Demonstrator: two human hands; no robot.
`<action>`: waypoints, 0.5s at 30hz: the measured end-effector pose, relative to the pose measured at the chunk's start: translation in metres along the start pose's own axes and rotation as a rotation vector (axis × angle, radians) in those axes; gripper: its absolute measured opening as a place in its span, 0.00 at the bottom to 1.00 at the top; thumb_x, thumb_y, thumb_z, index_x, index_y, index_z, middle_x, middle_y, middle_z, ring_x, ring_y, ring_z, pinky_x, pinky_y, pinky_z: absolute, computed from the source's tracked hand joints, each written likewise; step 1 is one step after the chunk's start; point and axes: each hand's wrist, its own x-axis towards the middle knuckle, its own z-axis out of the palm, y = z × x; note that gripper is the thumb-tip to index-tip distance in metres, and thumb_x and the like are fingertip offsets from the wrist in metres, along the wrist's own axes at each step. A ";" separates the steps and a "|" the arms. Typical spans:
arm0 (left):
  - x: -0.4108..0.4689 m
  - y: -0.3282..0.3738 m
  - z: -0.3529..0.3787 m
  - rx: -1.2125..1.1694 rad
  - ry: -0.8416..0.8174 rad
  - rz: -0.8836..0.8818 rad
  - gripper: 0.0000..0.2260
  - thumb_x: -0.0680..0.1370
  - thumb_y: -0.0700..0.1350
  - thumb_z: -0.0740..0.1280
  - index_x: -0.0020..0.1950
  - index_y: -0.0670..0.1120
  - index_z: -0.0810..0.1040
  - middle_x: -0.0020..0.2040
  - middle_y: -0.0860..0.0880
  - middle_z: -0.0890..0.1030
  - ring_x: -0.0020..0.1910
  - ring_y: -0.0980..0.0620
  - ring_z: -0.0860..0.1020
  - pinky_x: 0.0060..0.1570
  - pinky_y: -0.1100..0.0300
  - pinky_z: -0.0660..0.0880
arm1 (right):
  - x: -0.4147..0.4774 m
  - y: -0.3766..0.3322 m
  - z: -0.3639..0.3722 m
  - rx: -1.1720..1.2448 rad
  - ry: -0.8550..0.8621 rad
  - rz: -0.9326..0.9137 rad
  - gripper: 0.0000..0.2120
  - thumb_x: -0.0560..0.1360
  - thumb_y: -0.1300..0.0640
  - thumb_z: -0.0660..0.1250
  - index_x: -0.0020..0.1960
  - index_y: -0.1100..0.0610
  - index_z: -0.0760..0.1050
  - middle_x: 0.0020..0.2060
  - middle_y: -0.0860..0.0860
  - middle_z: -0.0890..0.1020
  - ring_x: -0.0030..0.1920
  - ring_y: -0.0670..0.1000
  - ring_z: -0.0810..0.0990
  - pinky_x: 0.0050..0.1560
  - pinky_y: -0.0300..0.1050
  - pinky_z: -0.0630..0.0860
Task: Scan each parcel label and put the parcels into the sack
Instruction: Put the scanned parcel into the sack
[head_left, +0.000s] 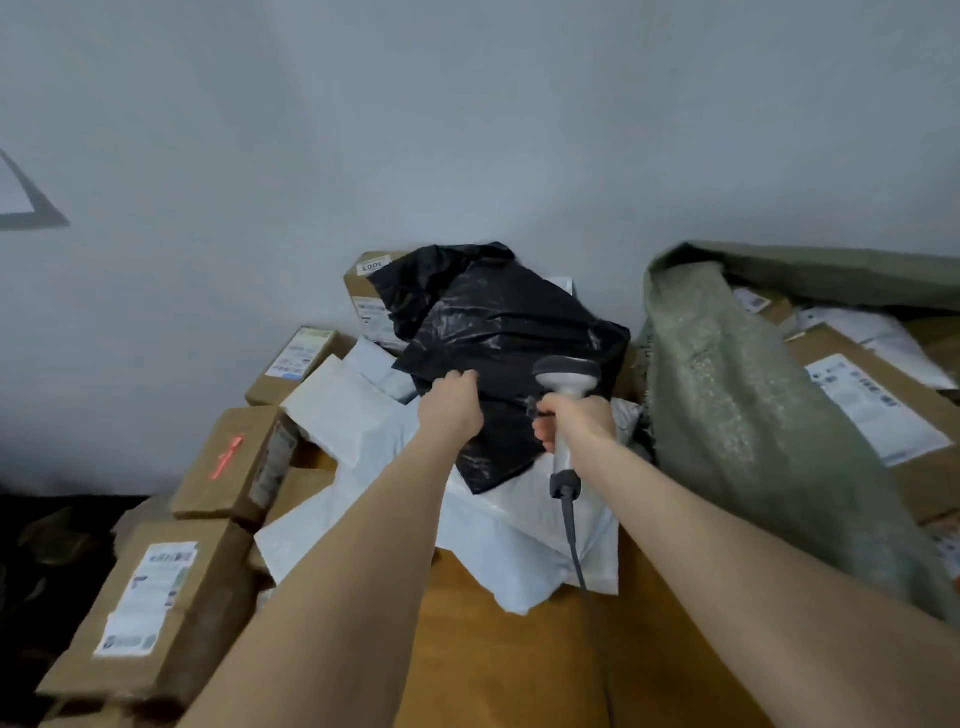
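Note:
A black plastic parcel (498, 332) lies on top of a heap of white mailer bags (519, 525) and cardboard boxes in the middle. My left hand (452, 405) grips the parcel's near left edge. My right hand (576, 423) holds a grey corded barcode scanner (566, 384) by its handle, its head over the black parcel. A red scan line falls on a brown box (228, 462) to the left. The green woven sack (748, 415) lies open at the right, with labelled boxes (878, 405) inside it.
More labelled cardboard boxes (150, 608) are stacked at the lower left and at the back by the pale wall (467, 130). A large brown carton surface (493, 654) lies in front under my arms. The scanner cable (576, 545) trails down toward me.

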 end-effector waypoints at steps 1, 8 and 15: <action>0.012 -0.004 0.002 0.064 0.004 0.029 0.25 0.77 0.40 0.62 0.74 0.46 0.63 0.67 0.43 0.69 0.66 0.42 0.68 0.58 0.49 0.71 | 0.006 -0.001 0.005 -0.003 0.021 -0.003 0.08 0.74 0.62 0.69 0.37 0.63 0.76 0.24 0.55 0.79 0.25 0.50 0.76 0.28 0.42 0.72; 0.064 -0.024 0.014 0.297 0.011 0.121 0.20 0.78 0.40 0.59 0.70 0.49 0.68 0.64 0.44 0.72 0.64 0.42 0.72 0.61 0.48 0.67 | 0.034 0.002 0.032 -0.037 0.108 -0.018 0.07 0.74 0.63 0.70 0.38 0.62 0.76 0.28 0.56 0.80 0.26 0.50 0.77 0.29 0.41 0.73; 0.060 -0.023 0.008 0.256 0.156 0.265 0.10 0.79 0.39 0.58 0.57 0.45 0.75 0.55 0.46 0.79 0.57 0.44 0.75 0.52 0.53 0.68 | 0.027 0.005 0.033 -0.006 0.150 -0.077 0.07 0.73 0.63 0.70 0.37 0.60 0.76 0.28 0.54 0.80 0.27 0.49 0.77 0.29 0.41 0.73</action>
